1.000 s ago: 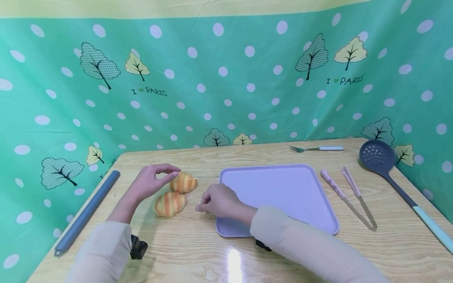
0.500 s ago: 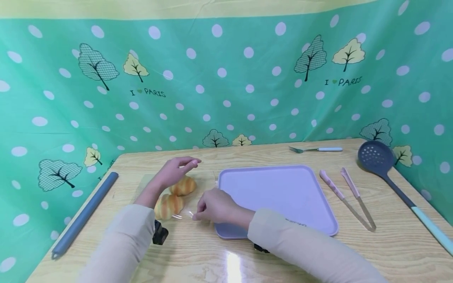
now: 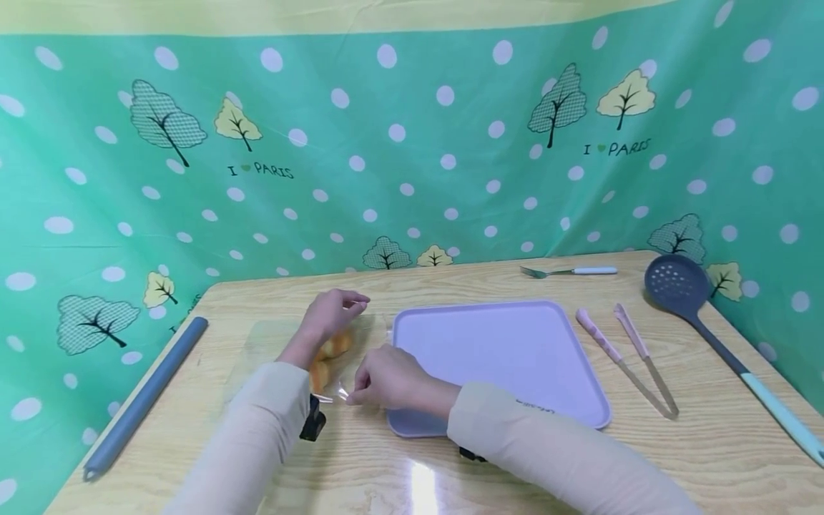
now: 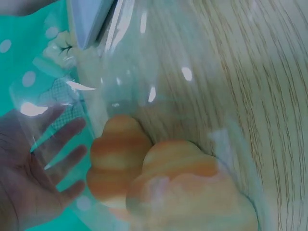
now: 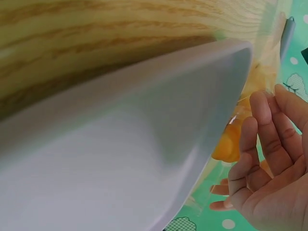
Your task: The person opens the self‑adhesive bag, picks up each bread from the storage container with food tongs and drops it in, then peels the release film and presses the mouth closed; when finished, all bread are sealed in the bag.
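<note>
Two striped, croissant-like bread rolls (image 4: 120, 159) lie side by side on the wooden table, under clear plastic film (image 4: 159, 57) that catches bright glints. My left hand (image 3: 327, 315) hovers over the rolls and partly covers them in the head view. Through the film in the left wrist view, its fingers (image 4: 67, 166) look spread and nearly straight; the thumb is hidden. At the film's near right side, my right hand (image 3: 389, 375) pinches its edge between thumb and forefinger. That hand is over the left rim of a lilac tray (image 3: 489, 350).
Pink-handled tongs (image 3: 634, 361) lie right of the tray, with a dark skimmer (image 3: 679, 282) beyond them. Behind the tray is a fork (image 3: 573, 271). A blue-grey rod (image 3: 148, 397) runs along the left table edge. A green dotted cloth (image 3: 412, 143) hangs behind.
My left hand has moved right, from beside the rolls to above them. The right hand keeps its place near the tray's left edge, now with film glinting at its fingertips.
</note>
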{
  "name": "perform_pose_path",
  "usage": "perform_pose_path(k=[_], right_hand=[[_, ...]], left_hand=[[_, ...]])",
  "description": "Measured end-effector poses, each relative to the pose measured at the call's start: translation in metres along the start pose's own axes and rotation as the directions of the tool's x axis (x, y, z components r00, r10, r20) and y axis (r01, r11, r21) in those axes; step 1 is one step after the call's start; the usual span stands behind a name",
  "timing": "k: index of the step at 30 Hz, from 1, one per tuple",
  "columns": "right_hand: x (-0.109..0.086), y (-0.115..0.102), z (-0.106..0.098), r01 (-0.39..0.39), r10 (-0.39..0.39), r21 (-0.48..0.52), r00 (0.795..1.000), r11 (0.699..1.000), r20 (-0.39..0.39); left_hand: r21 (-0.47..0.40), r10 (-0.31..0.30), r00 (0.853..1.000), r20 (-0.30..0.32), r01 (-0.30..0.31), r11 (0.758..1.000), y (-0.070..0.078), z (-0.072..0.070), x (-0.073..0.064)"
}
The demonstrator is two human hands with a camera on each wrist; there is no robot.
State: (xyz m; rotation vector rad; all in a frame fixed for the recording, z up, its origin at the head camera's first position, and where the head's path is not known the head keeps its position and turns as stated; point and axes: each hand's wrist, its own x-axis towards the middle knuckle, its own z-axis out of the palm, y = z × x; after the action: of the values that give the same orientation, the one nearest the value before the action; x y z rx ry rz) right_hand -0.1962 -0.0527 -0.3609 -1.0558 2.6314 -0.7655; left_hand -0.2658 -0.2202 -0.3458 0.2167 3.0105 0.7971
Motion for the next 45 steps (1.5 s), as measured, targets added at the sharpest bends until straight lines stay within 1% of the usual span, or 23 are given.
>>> perform_pose_path(k=[8, 14, 20, 22, 25, 29, 33, 37, 40, 45], right_hand=[[-0.001, 0.001, 0.0, 0.018, -0.018, -0.026, 1.0, 0.999, -0.001], [-0.001, 0.003, -0.001, 0.021, -0.021, -0.028, 1.0, 0.999, -0.008], [-0.002, 0.001, -0.002, 0.018, -0.018, -0.034, 1.0, 0.999, -0.003], [-0.003, 0.001, -0.002, 0.014, -0.014, -0.025, 1.0, 1.0, -0.007], [-0.004, 0.001, -0.003, 0.005, -0.006, -0.022, 1.0, 1.0, -0.016], [-0.003, 0.002, -0.004, 0.012, -0.012, -0.014, 0.999, 1.0, -0.036], [-0.002, 0.002, -0.005, 0.032, -0.032, 0.0, 0.998, 0.999, -0.056], [-0.001, 0.002, -0.008, 0.049, -0.049, 0.003, 0.996, 0.999, -0.073], [-0.001, 0.002, -0.012, 0.055, -0.054, 0.007, 0.995, 0.998, -0.08], [0.0, 0.004, -0.021, 0.046, -0.044, 0.025, 0.995, 0.999, -0.093]], left_hand=[[0.054, -0.034, 0.998, 0.059, 0.03, 0.998, -0.001, 0.005, 0.001], [0.116, -0.061, 0.995, 0.074, 0.052, 0.992, 0.0, 0.006, 0.003], [0.12, -0.073, 0.994, 0.087, 0.063, 0.991, 0.0, 0.005, 0.003], [0.116, -0.065, 0.994, 0.091, 0.054, 0.992, 0.0, 0.004, 0.002], [0.095, -0.047, 0.995, 0.086, 0.039, 0.995, -0.001, 0.0, 0.001], [0.03, -0.023, 0.997, 0.074, 0.021, 0.999, -0.005, -0.009, 0.0], [-0.034, -0.012, 0.998, 0.058, 0.014, 0.999, -0.011, -0.019, -0.005], [-0.079, -0.013, 0.999, 0.035, 0.016, 0.997, -0.019, -0.027, -0.01], [-0.1, -0.03, 0.999, 0.021, 0.032, 0.994, -0.024, -0.032, -0.014], [-0.132, -0.044, 0.999, -0.005, 0.043, 0.99, -0.029, -0.042, -0.019]])
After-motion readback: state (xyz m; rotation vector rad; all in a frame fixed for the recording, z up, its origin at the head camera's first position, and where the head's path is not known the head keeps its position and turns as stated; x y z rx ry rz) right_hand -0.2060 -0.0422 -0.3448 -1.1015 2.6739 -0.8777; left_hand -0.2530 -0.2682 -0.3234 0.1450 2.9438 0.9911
